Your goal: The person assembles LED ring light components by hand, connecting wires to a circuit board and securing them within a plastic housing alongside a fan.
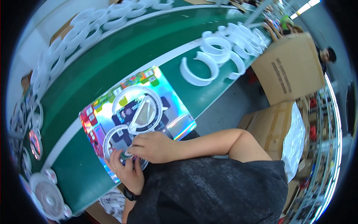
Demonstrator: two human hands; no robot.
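Note:
Both hands meet over the near edge of a shiny, rainbow-coloured printed sheet. My left hand is closed, its fingers bent around a small green and white part whose kind I cannot make out. My right hand comes in from the right with its fingertips pinched at that same part, mostly hiding it. Just beyond the hands, a white ring-shaped piece lies on the sheet, with a clear-looking half-round piece inside it. Beside my left fingers lies a second curved white piece.
The sheet lies on a green worktable. Several white curved bands stand along its right end; more white rings line the far side. A white fan is at lower left. Large cardboard boxes stand at right.

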